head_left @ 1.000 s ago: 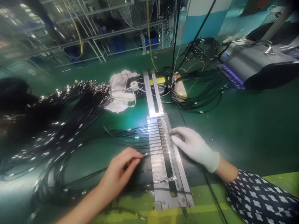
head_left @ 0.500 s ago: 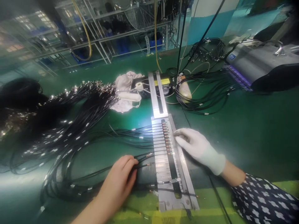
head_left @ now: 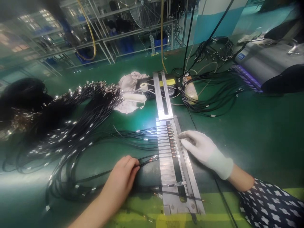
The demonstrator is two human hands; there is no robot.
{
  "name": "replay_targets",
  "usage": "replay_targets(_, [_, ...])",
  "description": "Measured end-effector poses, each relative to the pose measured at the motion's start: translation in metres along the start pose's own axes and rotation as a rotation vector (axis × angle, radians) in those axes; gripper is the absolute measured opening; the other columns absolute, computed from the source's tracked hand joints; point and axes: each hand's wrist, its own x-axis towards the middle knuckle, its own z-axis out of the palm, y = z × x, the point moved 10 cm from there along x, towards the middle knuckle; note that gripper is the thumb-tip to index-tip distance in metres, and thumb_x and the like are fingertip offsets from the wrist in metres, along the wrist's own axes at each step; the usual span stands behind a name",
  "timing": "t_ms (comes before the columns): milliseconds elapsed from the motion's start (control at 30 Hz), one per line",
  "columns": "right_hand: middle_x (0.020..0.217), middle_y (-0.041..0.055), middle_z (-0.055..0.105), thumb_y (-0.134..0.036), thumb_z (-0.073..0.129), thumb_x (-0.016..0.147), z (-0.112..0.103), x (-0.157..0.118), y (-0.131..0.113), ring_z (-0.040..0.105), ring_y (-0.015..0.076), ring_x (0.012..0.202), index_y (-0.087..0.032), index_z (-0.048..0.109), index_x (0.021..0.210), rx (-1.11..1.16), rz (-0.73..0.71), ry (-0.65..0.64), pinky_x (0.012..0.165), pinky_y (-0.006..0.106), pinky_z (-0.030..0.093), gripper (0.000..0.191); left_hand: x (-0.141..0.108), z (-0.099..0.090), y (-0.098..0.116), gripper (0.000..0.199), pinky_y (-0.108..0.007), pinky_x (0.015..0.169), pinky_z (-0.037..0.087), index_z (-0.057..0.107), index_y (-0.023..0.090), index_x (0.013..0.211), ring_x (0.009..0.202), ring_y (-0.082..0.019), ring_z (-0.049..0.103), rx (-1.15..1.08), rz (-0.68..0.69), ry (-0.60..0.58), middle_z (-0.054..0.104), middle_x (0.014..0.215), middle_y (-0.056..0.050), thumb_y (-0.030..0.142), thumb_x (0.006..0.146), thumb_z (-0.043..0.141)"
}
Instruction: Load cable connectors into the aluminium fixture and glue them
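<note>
A slotted metal fixture (head_left: 166, 167) lies lengthwise in front of me. Several black cables (head_left: 163, 137) sit side by side in its upper grooves, their stripped, coppery ends over the dark slot. My left hand (head_left: 123, 175), bare, is closed around a few loose black cables (head_left: 147, 162) left of the fixture; their tips point toward it. My right hand (head_left: 204, 152), in a white glove, has thumb and fingers pinched at the fixture's right-hand rail, beside the row of cable ends. Lower down, two more cables cross the fixture, one with a metal connector (head_left: 179, 184).
A large bundle of black cables (head_left: 95, 110) with metal ends spreads across the left. Beyond the fixture are a black control box (head_left: 169, 83), a pale cloth (head_left: 129, 80) and a bottle (head_left: 190, 90). A grey machine (head_left: 266, 66) with a purple-lit edge stands at right.
The loose cable ends by my left hand have come closer together, and its fingers have drawn in. My right hand keeps its place on the rail. The whole view has shifted slightly.
</note>
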Motion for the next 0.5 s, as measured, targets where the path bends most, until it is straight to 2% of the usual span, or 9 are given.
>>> replay_targets(133, [0.104, 0.0058, 0.073, -0.031, 0.049, 0.095, 0.001, 0.000, 0.001, 0.066, 0.0254, 0.095, -0.021, 0.069, 0.102, 0.004, 0.008, -0.003, 0.085, 0.042, 0.051, 0.023, 0.006, -0.002, -0.005, 0.020, -0.030, 0.064, 0.049, 0.052, 0.022, 0.080, 0.073, -0.020, 0.057, -0.058, -0.040, -0.044, 0.057, 0.078, -0.002, 0.026, 0.097, 0.042])
replay_targets(300, [0.103, 0.0056, 0.072, -0.028, 0.051, 0.096, -0.001, 0.000, 0.000, 0.066, 0.0247, 0.094, -0.020, 0.069, 0.102, 0.000, -0.003, 0.001, 0.085, 0.040, 0.051, 0.020, 0.000, -0.015, -0.005, 0.021, -0.023, 0.058, 0.046, 0.048, 0.023, 0.081, 0.063, -0.015, 0.053, -0.140, -0.086, -0.042, 0.053, 0.072, 0.002, 0.032, 0.099, 0.041])
replay_targets(400, [0.104, 0.0056, 0.072, -0.026, 0.053, 0.095, -0.001, 0.000, -0.001, 0.066, 0.0244, 0.094, -0.019, 0.069, 0.103, 0.002, -0.001, -0.005, 0.085, 0.040, 0.051, 0.019, -0.008, -0.026, -0.004, 0.020, -0.019, 0.052, 0.044, 0.049, 0.023, 0.083, 0.057, -0.012, 0.052, -0.184, -0.096, -0.003, 0.053, 0.068, 0.004, 0.033, 0.100, 0.043])
replay_targets(500, [0.104, 0.0055, 0.072, -0.025, 0.055, 0.095, 0.001, 0.000, 0.002, 0.066, 0.0242, 0.094, -0.019, 0.069, 0.104, 0.004, 0.017, -0.016, 0.083, 0.039, 0.051, 0.018, -0.009, -0.035, 0.008, 0.012, -0.018, 0.059, 0.048, 0.056, 0.022, 0.092, 0.065, -0.012, 0.060, -0.190, -0.025, 0.073, 0.062, 0.077, 0.002, 0.028, 0.098, 0.048])
